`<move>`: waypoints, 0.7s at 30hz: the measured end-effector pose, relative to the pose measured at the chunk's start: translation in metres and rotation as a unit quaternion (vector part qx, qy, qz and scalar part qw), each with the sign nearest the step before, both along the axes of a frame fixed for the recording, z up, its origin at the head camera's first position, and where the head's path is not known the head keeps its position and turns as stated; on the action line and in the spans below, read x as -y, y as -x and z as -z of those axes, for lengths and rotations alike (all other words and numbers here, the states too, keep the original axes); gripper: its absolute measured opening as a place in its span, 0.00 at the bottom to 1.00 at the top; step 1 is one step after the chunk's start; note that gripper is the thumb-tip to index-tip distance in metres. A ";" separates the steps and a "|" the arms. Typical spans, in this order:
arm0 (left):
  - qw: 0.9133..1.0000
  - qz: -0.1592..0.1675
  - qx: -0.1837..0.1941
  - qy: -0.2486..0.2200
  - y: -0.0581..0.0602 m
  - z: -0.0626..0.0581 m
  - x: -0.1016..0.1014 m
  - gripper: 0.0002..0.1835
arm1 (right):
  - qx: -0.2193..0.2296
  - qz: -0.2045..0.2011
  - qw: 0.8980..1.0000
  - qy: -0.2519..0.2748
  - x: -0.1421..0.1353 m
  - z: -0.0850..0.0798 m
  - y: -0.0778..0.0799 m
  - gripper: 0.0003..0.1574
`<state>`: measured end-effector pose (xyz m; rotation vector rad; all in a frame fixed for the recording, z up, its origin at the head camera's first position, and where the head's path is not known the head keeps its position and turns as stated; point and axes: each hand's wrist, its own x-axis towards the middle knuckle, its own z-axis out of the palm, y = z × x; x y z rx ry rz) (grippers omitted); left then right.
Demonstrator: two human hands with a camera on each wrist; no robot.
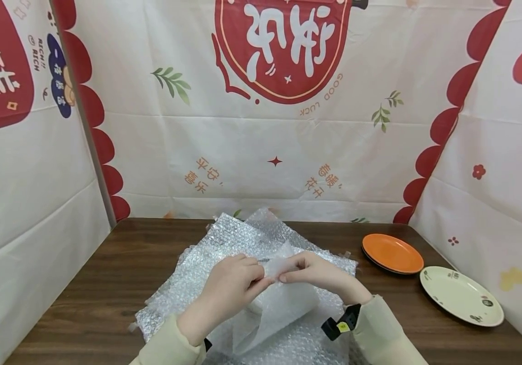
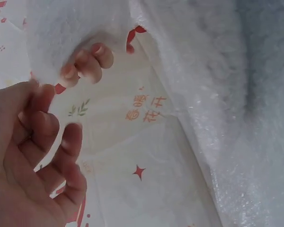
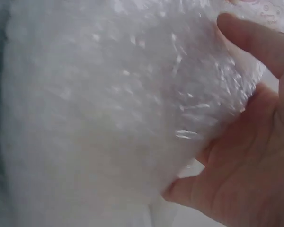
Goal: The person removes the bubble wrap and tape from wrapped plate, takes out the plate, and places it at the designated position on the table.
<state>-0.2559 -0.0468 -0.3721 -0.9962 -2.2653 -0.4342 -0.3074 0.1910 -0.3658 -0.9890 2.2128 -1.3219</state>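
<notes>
In the head view a translucent white wrapping sheet (image 1: 290, 304) is lifted in folds above the middle of the table. My left hand (image 1: 233, 281) is at its upper edge, and the left wrist view shows the thumb and index finger (image 2: 46, 97) pinching that edge while the other fingers curl loosely. Close by on the right, my right hand (image 1: 320, 274) holds the same edge between thumb and fingers; its fingertips (image 2: 87, 64) show below the sheet in the left wrist view. The right wrist view shows bubbled film (image 3: 109, 94) against this hand. Whatever lies under the folds is hidden.
Large sheets of bubble wrap (image 1: 224, 238) are spread under the hands on the dark wooden table (image 1: 82, 289). To the right, an orange plate (image 1: 393, 253) sits stacked on another, beside a pale oval plate (image 1: 461, 296). Printed cloth walls (image 1: 265, 137) enclose the back and sides.
</notes>
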 end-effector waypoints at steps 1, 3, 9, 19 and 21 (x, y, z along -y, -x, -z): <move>1.000 0.011 0.008 -0.006 -0.001 -0.001 0.000 0.18 | -0.005 -0.011 1.000 -0.003 -0.004 -0.003 0.000 0.13; 0.999 0.029 0.029 -0.011 -0.002 -0.002 0.000 0.17 | -0.017 -0.029 0.999 -0.012 -0.014 -0.007 -0.002 0.12; 0.989 0.041 0.127 0.057 -0.007 -0.008 0.005 0.09 | -0.048 -0.133 0.990 -0.011 -0.044 -0.018 -0.011 0.12; 0.946 0.012 0.258 0.195 -0.007 0.002 0.015 0.16 | -0.097 -0.076 0.992 -0.029 -0.072 -0.029 -0.027 0.11; 0.943 0.006 0.267 0.197 -0.007 0.006 0.014 0.17 | -0.086 -0.073 0.993 -0.030 -0.076 -0.028 -0.030 0.10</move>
